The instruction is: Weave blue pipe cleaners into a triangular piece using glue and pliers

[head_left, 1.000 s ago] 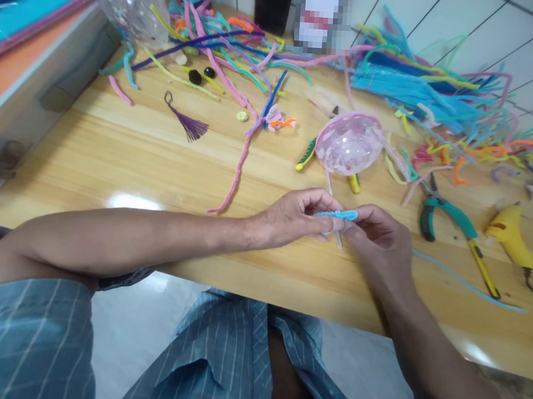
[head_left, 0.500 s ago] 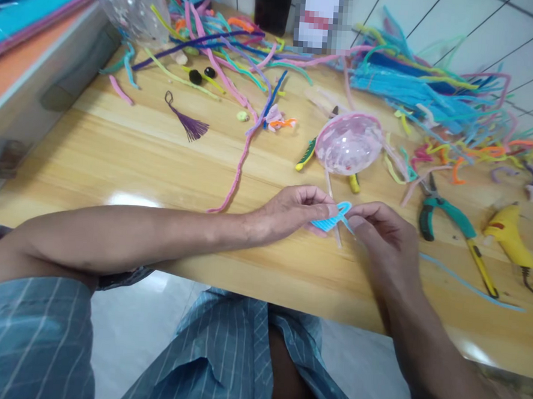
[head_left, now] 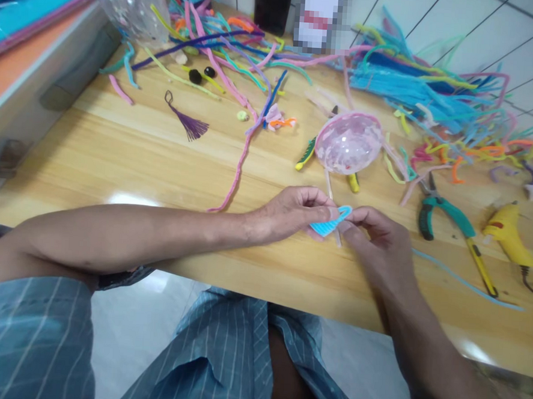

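Observation:
Between my hands is a small piece of light-blue pipe cleaner (head_left: 325,227), bent into close rows with a loop at its upper right. My left hand (head_left: 299,210) pinches its left side, the thumb lying over the rows. My right hand (head_left: 375,236) has thumb and fingers pinched on the piece's right edge, by the loop. A pale pink strip (head_left: 330,185) runs behind the piece, its lower end showing underneath. A long thin blue pipe cleaner (head_left: 464,279) lies on the table right of my right hand.
A clear plastic bowl-like shell (head_left: 350,143) rests over yellow-green handled pliers (head_left: 306,155). Green-handled pliers (head_left: 450,211) and a yellow banana-shaped corded tool (head_left: 510,232) lie right. Pipe cleaners (head_left: 391,81) pile along the back. A purple tassel (head_left: 190,122) and a grey-white bin (head_left: 42,95) are left.
My right hand has moved slightly left, closer to the blue piece. Its fingers now cover the loose end that stuck out below the loop. My left hand has barely moved.

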`<state>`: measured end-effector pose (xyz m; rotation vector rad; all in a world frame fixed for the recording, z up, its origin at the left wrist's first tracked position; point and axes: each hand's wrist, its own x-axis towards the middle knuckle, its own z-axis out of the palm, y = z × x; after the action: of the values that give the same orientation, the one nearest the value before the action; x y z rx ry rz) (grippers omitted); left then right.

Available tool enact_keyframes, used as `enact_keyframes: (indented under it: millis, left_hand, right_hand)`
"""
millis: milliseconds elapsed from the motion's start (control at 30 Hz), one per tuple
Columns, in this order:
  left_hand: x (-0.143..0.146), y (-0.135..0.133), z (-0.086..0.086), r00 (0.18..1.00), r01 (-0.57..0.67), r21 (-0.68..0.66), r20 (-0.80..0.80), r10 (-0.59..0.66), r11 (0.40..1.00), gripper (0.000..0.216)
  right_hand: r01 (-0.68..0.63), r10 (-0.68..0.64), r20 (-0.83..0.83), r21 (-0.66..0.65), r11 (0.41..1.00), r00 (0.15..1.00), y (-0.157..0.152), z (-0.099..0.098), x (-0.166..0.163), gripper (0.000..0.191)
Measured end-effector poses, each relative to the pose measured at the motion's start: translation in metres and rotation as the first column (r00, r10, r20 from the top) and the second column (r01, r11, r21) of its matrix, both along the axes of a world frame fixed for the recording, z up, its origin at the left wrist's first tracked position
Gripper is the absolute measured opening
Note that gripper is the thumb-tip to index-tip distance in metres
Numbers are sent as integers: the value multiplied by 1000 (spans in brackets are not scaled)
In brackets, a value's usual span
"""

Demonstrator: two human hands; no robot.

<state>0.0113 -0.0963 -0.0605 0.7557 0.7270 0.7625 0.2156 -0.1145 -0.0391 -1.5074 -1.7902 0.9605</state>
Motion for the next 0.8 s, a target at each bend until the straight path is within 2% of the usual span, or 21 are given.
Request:
enact_keyframes:
  millis: [200,400,500,800]
  left_hand:
    - [0,1,-1,1000,13,-2,-21,-13,1000,18]
    - [0,1,-2,1000,18,26,-26,-17,1000,37]
    - [0,0,-2,1000,20,33,-25,-19,999,39]
    - [0,4,-3,997,47,-44,55,-45,998,19]
  right_hand:
    - [3,-2,-11,4,1000,1000,-2,-3,3,12]
    - [3,-5,-41,-52,999,999,-2,-3,3,11]
    - [5,-9,-60,-75,997,998,-2,-4,3,11]
    - [3,-24,-176,-120,993,984,0,-3,5,10]
